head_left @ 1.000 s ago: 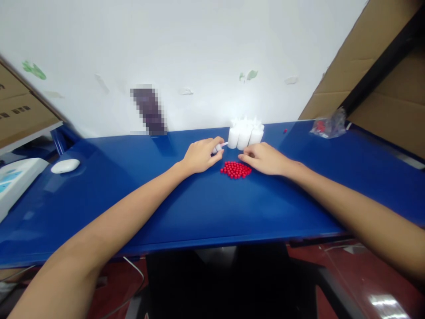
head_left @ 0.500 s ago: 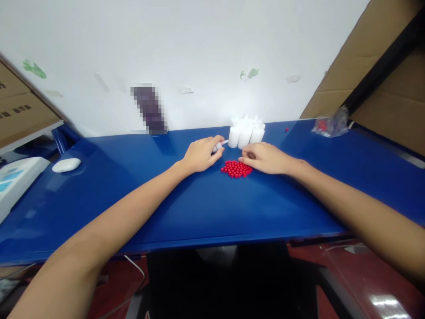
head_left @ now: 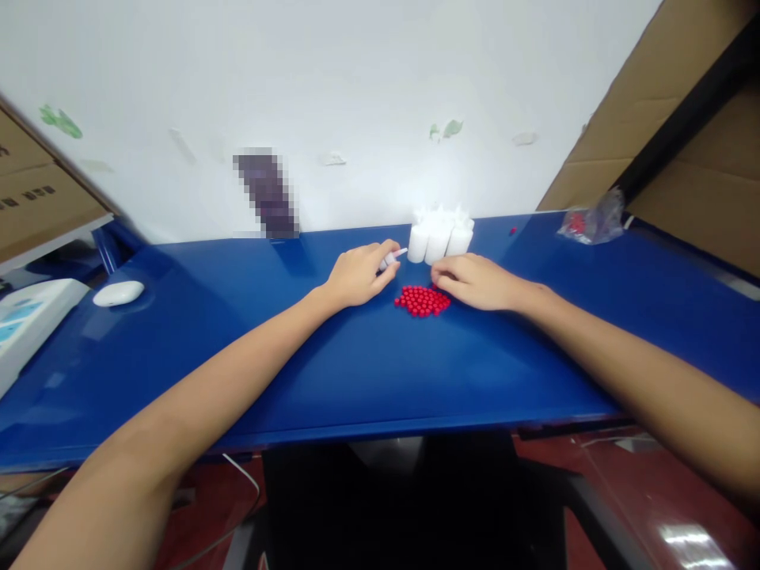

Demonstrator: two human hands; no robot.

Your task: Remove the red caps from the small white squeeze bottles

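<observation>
A small white squeeze bottle [head_left: 388, 260] with a thin nozzle lies in my left hand [head_left: 357, 275], the fingers wrapped round it and the tip pointing right. My right hand [head_left: 470, 281] is closed in a pinch at the upper right edge of a pile of small red caps [head_left: 420, 302]. A bit of red shows at its fingertips, apparently one cap; the fingers hide most of it. Just behind the right hand stands a group of upright white bottles [head_left: 438, 239] with nozzles, close against one another.
The blue table [head_left: 380, 380] meets a white wall at the back. A clear plastic bag [head_left: 594, 222] with red pieces lies at the back right, near a stray red piece [head_left: 513, 231]. At the left are a white oval case [head_left: 119, 294] and a white device [head_left: 41, 317].
My right fingers have drawn together and lifted slightly off the pile, with red now visible at their tips. My left hand with the bottle has hardly moved.
</observation>
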